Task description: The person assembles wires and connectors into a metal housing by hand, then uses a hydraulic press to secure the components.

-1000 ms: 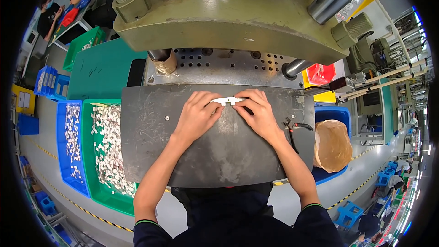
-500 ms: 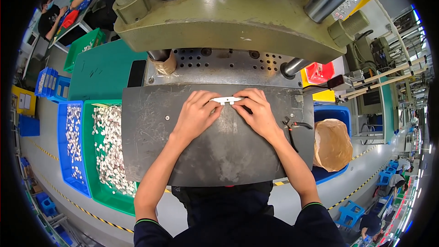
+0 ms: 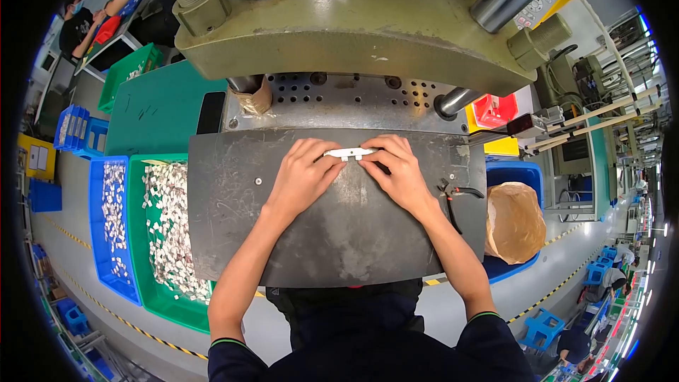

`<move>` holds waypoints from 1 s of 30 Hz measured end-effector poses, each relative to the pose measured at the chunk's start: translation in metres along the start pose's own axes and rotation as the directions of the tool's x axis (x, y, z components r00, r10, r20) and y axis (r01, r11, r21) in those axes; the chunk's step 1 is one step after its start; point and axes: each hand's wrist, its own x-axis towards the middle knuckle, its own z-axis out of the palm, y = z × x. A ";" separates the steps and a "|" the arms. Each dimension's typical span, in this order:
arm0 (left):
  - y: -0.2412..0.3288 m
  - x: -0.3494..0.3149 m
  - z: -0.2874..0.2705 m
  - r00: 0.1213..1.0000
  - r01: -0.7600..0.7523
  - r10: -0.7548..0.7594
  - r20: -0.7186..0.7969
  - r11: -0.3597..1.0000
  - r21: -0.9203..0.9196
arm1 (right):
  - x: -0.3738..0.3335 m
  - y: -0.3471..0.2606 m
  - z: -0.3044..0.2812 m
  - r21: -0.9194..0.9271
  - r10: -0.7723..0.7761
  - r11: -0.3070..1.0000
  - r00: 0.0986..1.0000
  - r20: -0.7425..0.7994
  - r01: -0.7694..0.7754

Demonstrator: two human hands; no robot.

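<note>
1. A person's left hand [image 3: 300, 175] and right hand [image 3: 399, 175] pinch opposite ends of a white strip [image 3: 351, 153] at the frame's centre.
2. Pliers [image 3: 448, 189] lie right of centre; a green bin [image 3: 173, 310] sits lower left.

The head-worn fisheye camera is looking down and forward from above the wearer's torso [image 3: 382, 354]. It is centring the left hand [image 3: 300, 177] and right hand [image 3: 397, 175] at near range over the dark work plate [image 3: 346, 255], while covering the olive press [image 3: 353, 49] at the top and the farther floor [image 3: 73, 194] at both sides.
</note>
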 end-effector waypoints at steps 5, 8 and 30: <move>0.000 -0.001 0.000 1.000 -0.003 0.003 0.007 1.000 0.011 | 0.000 0.000 0.000 -0.005 0.003 1.000 1.000 -0.005 -0.003; 0.000 0.000 0.001 1.000 0.000 0.000 0.004 1.000 0.013 | 0.000 0.000 0.000 0.001 0.002 1.000 1.000 -0.006 -0.002; 0.001 -0.001 0.005 1.000 -0.004 0.005 -0.021 0.999 0.041 | -0.001 -0.001 0.000 -0.019 0.011 1.000 1.000 -0.013 -0.012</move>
